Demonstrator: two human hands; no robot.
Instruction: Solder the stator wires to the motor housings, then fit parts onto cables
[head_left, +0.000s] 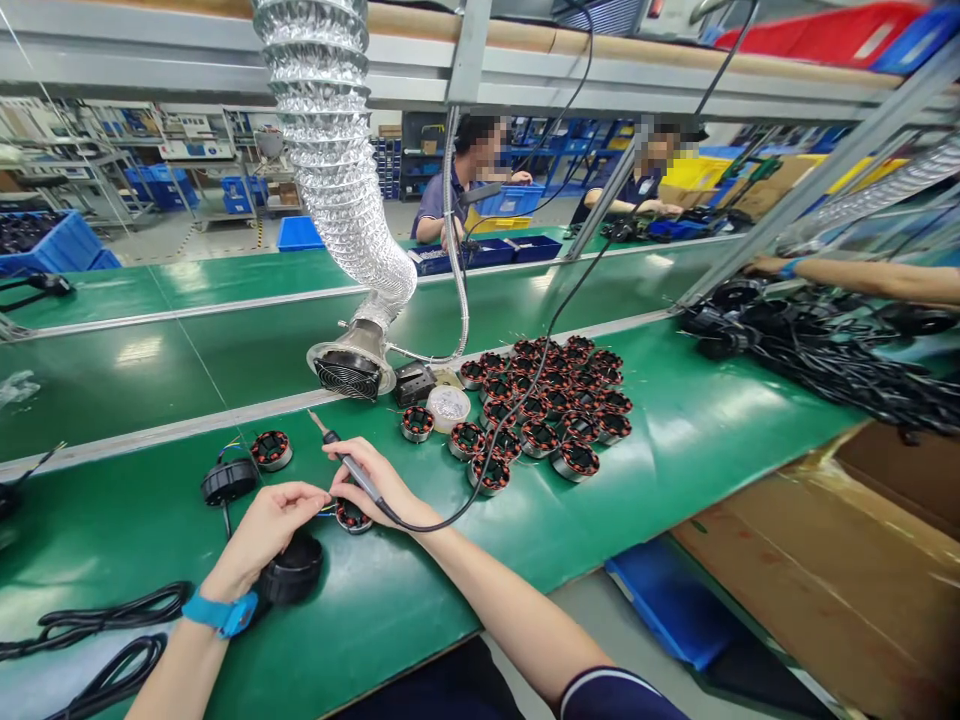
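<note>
Motor stator (353, 518): on the green bench (397, 600), just under the right hand (381, 482).
Soldering iron (355, 474): held in that hand, leaning up-left, tip away from the stator.
Left hand (274, 525): fingertips pinched by the wires (326, 511); can't tell if holding one.

I've got the L forearm (184, 660) angled up from the bottom edge, wrist (234, 575) turned inward, L hand (279, 522) w/ thumb & index tips pinched tight. My R forearm (495, 590) runs diag. from lower R, bare below a dark sleeve (619, 698), R hand (379, 480) curled in a pen-type grip, fingers bent. Both hands v. close together, fingertips nearly meeting, just L of ctr in the cam view.
</note>
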